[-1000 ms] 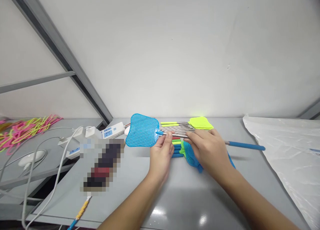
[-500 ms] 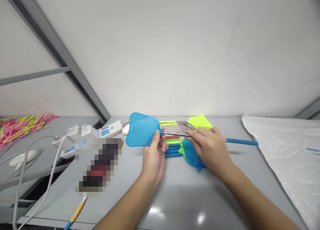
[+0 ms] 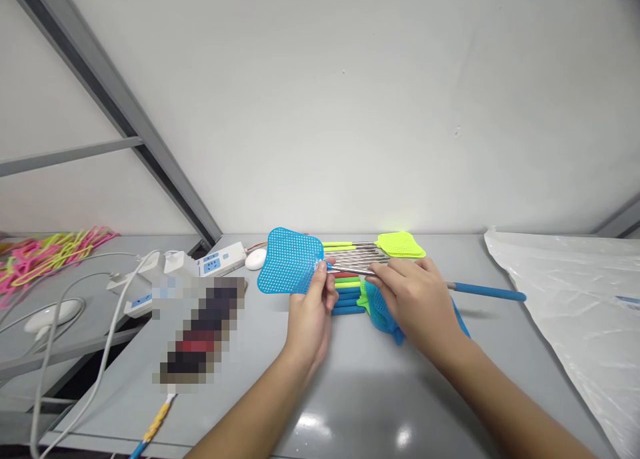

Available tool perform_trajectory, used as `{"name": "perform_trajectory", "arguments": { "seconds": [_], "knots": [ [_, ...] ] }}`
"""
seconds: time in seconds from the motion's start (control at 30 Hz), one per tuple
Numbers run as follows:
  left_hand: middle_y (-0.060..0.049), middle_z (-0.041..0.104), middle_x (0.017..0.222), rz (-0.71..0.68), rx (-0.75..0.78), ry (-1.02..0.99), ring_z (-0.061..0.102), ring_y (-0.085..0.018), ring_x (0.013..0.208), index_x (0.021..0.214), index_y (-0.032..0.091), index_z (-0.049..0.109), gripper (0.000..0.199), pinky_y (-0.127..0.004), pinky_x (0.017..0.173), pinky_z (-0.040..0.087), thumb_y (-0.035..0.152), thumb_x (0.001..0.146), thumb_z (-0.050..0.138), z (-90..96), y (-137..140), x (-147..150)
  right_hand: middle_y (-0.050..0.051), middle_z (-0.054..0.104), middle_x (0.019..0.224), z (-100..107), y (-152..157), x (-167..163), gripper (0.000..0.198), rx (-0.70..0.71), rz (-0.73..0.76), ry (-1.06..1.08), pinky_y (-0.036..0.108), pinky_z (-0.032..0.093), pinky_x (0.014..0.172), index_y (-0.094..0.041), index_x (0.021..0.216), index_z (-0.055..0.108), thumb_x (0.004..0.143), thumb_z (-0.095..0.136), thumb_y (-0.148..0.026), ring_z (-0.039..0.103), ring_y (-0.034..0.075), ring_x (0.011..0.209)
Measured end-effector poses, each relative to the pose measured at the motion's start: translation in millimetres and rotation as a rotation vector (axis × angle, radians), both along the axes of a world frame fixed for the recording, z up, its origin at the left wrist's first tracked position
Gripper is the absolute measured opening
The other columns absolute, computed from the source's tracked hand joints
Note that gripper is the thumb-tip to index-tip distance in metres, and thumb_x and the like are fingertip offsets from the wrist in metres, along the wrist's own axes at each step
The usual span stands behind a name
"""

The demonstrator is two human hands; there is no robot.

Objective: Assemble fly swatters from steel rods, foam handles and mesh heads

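A blue fly swatter (image 3: 291, 262) with a perforated head is held level above the table by both hands. My left hand (image 3: 311, 312) pinches it where the head meets the metal rod. My right hand (image 3: 417, 302) is closed round the rod, and the blue handle sticks out to the right. Below and behind lie several more fly swatters: yellow-green heads (image 3: 401, 244), blue heads (image 3: 383, 309) partly hidden by my right hand, and blue handles (image 3: 349, 302) beside my left hand.
A phone-like pixelated object (image 3: 203, 329) lies at left, near white power strips (image 3: 221, 260) and cables. Pink and yellow strands (image 3: 63, 256) are heaped at far left. A clear plastic sheet (image 3: 565, 299) covers the right side. A wall stands behind.
The held swatter has shifted slightly to the right, its handle end tipping a little lower. Both hands keep their hold; my right hand has turned slightly along the rod.
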State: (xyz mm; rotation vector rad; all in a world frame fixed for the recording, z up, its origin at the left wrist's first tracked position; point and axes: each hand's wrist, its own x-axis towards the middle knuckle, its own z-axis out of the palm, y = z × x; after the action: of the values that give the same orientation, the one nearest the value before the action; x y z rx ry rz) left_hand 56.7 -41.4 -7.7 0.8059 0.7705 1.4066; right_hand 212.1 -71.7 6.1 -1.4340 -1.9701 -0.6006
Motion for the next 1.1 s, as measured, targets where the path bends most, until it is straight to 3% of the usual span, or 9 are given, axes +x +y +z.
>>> {"name": "perform_trajectory", "arguments": {
  "seconds": [0.23,0.53,0.73,0.9,1.1],
  "knots": [
    [0.001,0.053,0.068,-0.186,0.037,0.123,0.042,-0.004,0.054,0.09,0.013,0.071,0.033,-0.019,0.058,0.037,0.045,0.082,0.065,-2.3,-6.7,5.0,0.0,0.061,0.071,-0.1,-3.7,-5.9,0.02,-0.096,0.078,-0.007,0.031,0.027,0.07,-0.021,0.101,0.066,0.097,0.046,-0.025,0.052,0.015,0.07],
    [0.004,0.048,0.064,0.066,0.033,-0.046,0.041,-0.003,0.05,0.089,0.016,0.068,0.032,-0.018,0.053,0.036,0.046,0.08,0.068,7.3,19.1,-24.9,0.001,0.065,0.076,5.1,2.4,29.7,0.017,-0.094,-0.04,0.074,0.03,0.03,0.072,-0.021,0.093,0.068,0.093,0.053,-0.028,0.056,0.014,0.07],
    [0.005,0.047,0.064,0.096,0.016,-0.087,0.041,-0.004,0.048,0.091,0.015,0.067,0.039,-0.019,0.053,0.039,0.052,0.078,0.068,9.6,21.7,-29.0,0.002,0.065,0.076,4.2,4.1,31.1,0.026,-0.095,-0.043,0.072,0.03,0.03,0.071,-0.021,0.092,0.068,0.095,0.05,-0.039,0.055,0.015,0.069],
    [0.005,0.046,0.063,0.109,0.014,-0.115,0.04,-0.004,0.047,0.088,0.016,0.066,0.037,-0.02,0.053,0.039,0.051,0.078,0.068,10.0,23.8,-28.8,0.001,0.064,0.075,3.1,5.6,31.1,0.024,-0.107,-0.026,0.055,0.029,0.029,0.067,-0.02,0.093,0.068,0.094,0.051,-0.037,0.055,0.014,0.068],
    [0.005,0.043,0.061,0.062,0.023,-0.11,0.038,-0.005,0.05,0.084,0.017,0.066,0.035,-0.019,0.053,0.036,0.052,0.08,0.066,2.7,18.6,-20.1,0.0,0.062,0.068,9.0,-0.3,21.9,0.02,0.045,-0.065,-0.014,0.03,0.026,0.064,-0.02,0.087,0.067,0.094,0.052,-0.031,0.052,0.014,0.063]
  ]
}}
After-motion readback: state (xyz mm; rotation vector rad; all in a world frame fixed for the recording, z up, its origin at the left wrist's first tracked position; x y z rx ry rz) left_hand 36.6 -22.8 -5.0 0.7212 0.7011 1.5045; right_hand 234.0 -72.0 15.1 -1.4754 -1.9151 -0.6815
